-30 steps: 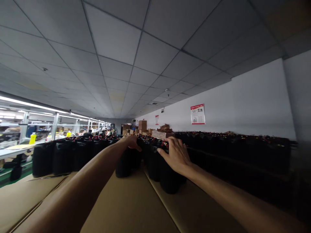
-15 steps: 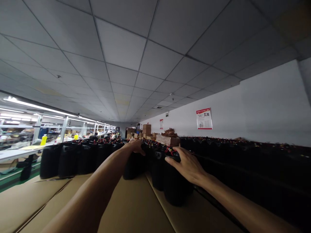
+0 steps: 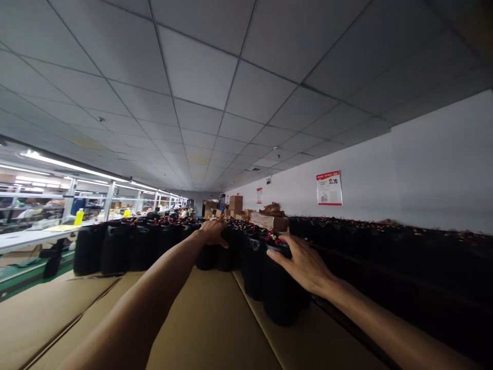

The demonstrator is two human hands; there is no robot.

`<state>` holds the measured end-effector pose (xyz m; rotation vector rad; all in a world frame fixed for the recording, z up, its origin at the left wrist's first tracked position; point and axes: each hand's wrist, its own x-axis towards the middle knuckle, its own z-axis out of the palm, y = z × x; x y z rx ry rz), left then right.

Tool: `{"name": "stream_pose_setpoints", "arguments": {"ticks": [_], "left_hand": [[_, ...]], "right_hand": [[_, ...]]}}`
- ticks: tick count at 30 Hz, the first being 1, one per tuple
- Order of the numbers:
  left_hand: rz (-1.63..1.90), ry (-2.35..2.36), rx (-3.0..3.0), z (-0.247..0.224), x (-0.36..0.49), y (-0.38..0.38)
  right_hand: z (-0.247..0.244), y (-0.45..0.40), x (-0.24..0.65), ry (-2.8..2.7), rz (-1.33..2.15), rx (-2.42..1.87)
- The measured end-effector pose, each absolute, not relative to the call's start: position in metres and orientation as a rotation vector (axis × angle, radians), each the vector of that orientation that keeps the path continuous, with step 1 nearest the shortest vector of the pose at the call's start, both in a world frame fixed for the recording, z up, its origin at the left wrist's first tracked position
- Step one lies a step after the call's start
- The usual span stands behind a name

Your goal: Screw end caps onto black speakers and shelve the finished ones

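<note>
My left hand (image 3: 213,232) reaches forward over the top of a black, rounded cylindrical unit (image 3: 207,258) with its fingers bent over the rim. The thumb hangs on the right side, and the fingertips are partly hidden. My right hand (image 3: 302,259) is clasped around the top of a nearer black cylindrical unit (image 3: 282,298), thumb on the near side. Red and yellow wires (image 3: 272,237) stick out at its top. A similar unit (image 3: 253,275) stands upright just left of it.
Brown cardboard (image 3: 204,318) lies under the units. More black units (image 3: 89,252) stand in a row at left, and a dark mass of them (image 3: 385,267) fills the right side. Cartons (image 3: 235,203) are stacked farther back. A white workbench (image 3: 34,237) runs along the left.
My left hand has moved the unit under it slightly farther away, beside another one. My right hand stays on its unit. The view has shifted a little.
</note>
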<state>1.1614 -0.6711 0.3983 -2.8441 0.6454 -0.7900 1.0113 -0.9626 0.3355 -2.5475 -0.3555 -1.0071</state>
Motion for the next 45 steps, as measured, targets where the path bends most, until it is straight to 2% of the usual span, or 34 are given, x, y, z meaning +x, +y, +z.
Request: {"name": "stream_pose_setpoints", "arguments": {"ticks": [10,22,29,37,45], "left_hand": [[-0.815,0.675,-2.673,0.379,1.150,-0.667],[-0.792,0.453,-2.792,0.380,1.162,-0.696],[-0.799,0.493,-2.833,0.375,1.165,-0.702],[-0.975,0.316,-2.840,0.376,1.151,-0.668],[-0.771,0.195,-2.957,0.374,1.154,-0.638]], "right_hand": [[0.334,-0.965,1.015,-0.394,-1.019,-2.543],[0.332,-0.965,1.015,-0.389,-1.051,-2.540],[0.332,-0.965,1.014,-0.387,-1.058,-2.536],[0.331,-0.966,1.016,-0.391,-1.066,-2.531],[0.330,-0.966,1.017,-0.373,-1.054,-2.541]]}}
